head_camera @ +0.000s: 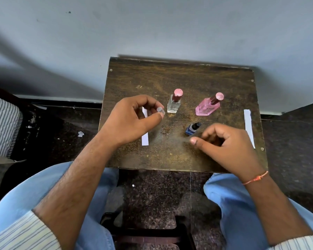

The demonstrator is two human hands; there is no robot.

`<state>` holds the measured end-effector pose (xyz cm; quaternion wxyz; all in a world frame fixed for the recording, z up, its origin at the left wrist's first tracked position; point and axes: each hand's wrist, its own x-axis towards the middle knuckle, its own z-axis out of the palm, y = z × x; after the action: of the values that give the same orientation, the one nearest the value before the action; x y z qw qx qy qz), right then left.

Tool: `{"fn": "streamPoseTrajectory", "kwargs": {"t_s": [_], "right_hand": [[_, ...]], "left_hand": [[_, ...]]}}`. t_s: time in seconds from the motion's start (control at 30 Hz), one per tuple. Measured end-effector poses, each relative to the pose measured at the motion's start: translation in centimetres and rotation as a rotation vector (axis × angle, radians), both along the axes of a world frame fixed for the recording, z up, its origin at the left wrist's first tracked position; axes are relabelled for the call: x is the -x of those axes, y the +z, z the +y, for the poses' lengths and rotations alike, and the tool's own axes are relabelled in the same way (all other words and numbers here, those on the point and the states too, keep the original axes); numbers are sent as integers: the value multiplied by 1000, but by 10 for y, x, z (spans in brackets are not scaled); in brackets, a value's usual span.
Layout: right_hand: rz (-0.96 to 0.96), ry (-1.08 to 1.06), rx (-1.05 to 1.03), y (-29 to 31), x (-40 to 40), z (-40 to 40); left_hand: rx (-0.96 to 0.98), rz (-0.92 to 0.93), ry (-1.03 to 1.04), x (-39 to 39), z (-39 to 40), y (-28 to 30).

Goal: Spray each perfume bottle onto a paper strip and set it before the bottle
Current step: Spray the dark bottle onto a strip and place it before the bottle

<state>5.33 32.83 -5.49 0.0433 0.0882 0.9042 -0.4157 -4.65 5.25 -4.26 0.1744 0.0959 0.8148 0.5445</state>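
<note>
Cap removal looks to be the step in hand: a small clear cap (pixel 160 110) is pinched between thumb and fingertips of the left hand (pixel 134 120). Just right of that pinch stands the clear bottle (pixel 174 102); beyond it, the pink bottle (pixel 208 106). Beneath the left hand a paper strip (pixel 145 138) is partly hidden. The right hand (pixel 226 147) is loosely curled with nothing held, the uncapped blue bottle (pixel 192 129) just off its fingertips; another strip (pixel 248 126) lies at its far side. The cap is best set down close by, so that the blue bottle can be gripped low and steadied.
</note>
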Motion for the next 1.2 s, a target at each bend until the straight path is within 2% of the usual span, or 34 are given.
{"fn": "streamPoseTrajectory", "kwargs": {"t_s": [0.07,0.17,0.4,0.53,0.63,0.8,1.2], "right_hand": [[17,-82,31,-4,1,1],[24,-61,61,-7,2,-2],[141,57,-27,-7,7,-15],[166,73,34,-9,9,-21],[161,93,96,-9,8,-26],[248,137,43,-15,7,-35],[316,224,34,-11,12,-36]], "left_hand": [[-54,-26,-75,-2,5,0],[-90,-82,-164,-3,10,-4],[-149,-97,-179,-3,8,-9],[-183,-96,-172,-1,5,-8],[-182,-92,-160,-1,4,-5],[-205,-89,-161,-1,2,-4],[-135,-13,-241,0,-3,-5]]}}
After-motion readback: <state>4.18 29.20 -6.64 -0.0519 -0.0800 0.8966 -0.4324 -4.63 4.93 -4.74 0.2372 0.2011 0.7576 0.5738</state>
